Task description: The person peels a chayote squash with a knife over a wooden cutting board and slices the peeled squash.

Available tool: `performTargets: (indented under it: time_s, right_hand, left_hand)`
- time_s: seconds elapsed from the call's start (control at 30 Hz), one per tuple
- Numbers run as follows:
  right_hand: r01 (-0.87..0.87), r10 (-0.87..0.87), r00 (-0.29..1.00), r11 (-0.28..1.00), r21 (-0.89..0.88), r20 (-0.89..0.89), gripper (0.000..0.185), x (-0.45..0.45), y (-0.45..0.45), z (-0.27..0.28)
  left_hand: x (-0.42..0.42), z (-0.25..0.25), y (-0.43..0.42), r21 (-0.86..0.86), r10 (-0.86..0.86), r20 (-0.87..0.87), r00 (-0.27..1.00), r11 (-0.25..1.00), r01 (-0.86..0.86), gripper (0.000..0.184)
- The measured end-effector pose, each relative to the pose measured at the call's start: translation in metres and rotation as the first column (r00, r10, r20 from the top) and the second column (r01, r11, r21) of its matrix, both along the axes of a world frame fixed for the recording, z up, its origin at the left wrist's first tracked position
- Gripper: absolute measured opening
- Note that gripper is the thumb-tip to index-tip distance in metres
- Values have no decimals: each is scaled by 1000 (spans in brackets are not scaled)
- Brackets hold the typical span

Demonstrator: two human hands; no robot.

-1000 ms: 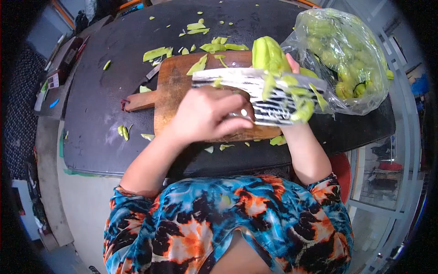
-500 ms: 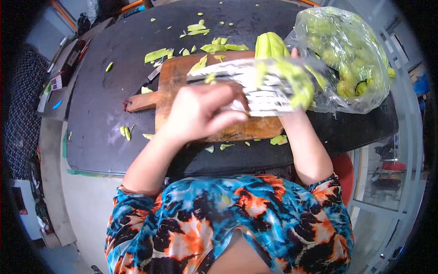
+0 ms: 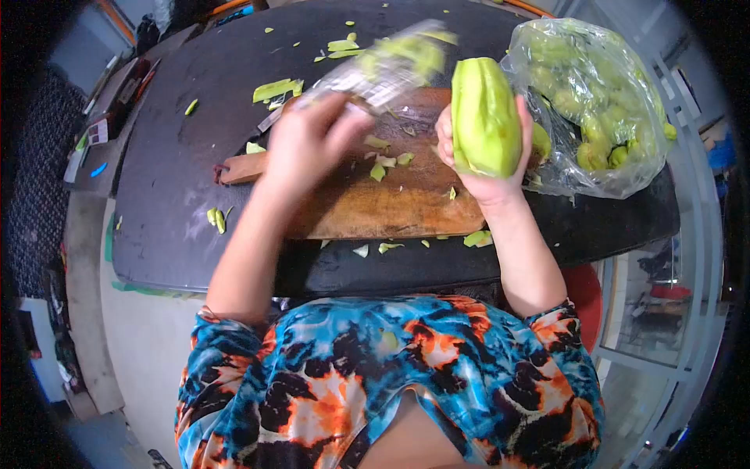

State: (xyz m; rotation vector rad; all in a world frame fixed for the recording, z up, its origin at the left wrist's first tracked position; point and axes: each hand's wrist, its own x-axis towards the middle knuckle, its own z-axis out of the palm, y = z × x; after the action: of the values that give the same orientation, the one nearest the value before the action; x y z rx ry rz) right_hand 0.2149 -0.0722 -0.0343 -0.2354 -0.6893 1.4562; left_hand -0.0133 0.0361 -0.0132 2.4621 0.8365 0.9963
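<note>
My left hand (image 3: 316, 133) is closed around the handle of a broad, silvery cleaver (image 3: 387, 82). The cleaver is smeared by motion, with pale green pieces on its blade, and it is raised over the upper left of the wooden cutting board (image 3: 375, 207). In my right hand (image 3: 488, 184), a peeled, light-green, oblong fruit (image 3: 486, 117) stands nearly upright, with long flat facets down its sides. My fingers wrap its lower part, above the board's right end. Several peel scraps (image 3: 379, 168) lie on the board.
A clear plastic bag (image 3: 594, 102) of green fruit sits right of my right hand. Peel strips (image 3: 277, 90) are scattered over the dark table (image 3: 172, 156). The board's handle (image 3: 244, 168) points left, and part of another knife (image 3: 269, 119) shows near it.
The cleaver has swung up and left, away from the fruit, carrying green pieces. The fruit, previously partly covered by the blade, now shows fully in my right hand.
</note>
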Motion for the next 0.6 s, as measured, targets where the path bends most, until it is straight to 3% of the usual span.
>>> performTargets:
  time_s: [0.03,0.1,0.13,0.23,0.27,0.33,0.37,0.43,0.6]
  right_hand:
    - [-3,-2,997,998,69,72,61,0,-1,6]
    - [31,-31,1000,999,7,2,60,-1,1,10]
    - [54,-56,998,998,-30,-39,60,-2,0,9]
    - [216,-223,975,950,-227,-7,59,-4,1,8]
    - [357,-410,903,882,-308,-129,59,-14,8,8]
    - [153,-171,978,978,-145,-117,57,-1,9,-10]
    - [-187,156,941,979,-77,-299,56,7,0,-7]
    - [-100,22,969,946,-307,-247,58,0,-4,8]
    - [-66,4,985,934,-351,-173,60,-5,-2,11]
  left_hand:
    - [-5,3,13,-20,115,42,993,993,-114,26]
    - [-8,13,11,-183,118,201,972,980,-81,24]
    - [-6,13,6,-77,59,252,966,996,-40,24]
    - [0,18,-30,-136,-189,102,977,970,202,24]
    - [5,20,-39,-58,-295,62,954,953,298,25]
    - [13,23,-54,-3,-480,-4,877,877,480,32]
    - [15,27,-60,38,-507,-55,860,860,509,36]
    - [20,19,-64,90,-511,-57,857,853,514,38]
    - [19,17,-62,122,-501,-72,863,854,506,42]
